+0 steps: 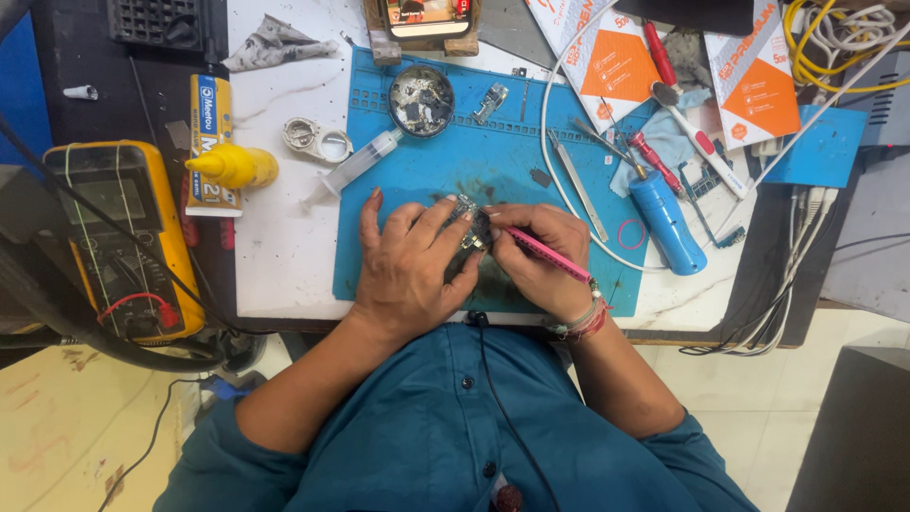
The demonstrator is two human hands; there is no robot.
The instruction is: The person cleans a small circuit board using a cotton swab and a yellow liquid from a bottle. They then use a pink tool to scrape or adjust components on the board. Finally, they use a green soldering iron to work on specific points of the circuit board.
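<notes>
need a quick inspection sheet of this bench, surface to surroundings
surface: blue work mat on a white tabletop, smudged near the hands
job's things: small circuit board held over the mat; pink tool touching it
clutter: round dish of parts, syringe, yellow glue bottle, tweezers, blue cylinder, orange-and-white packets
hands: left hand grips the board; right hand holds the pink tool
cables: white cable across the mat; yellow and white cables top right
surroundings: yellow multimeter at left, tiled floor below
</notes>
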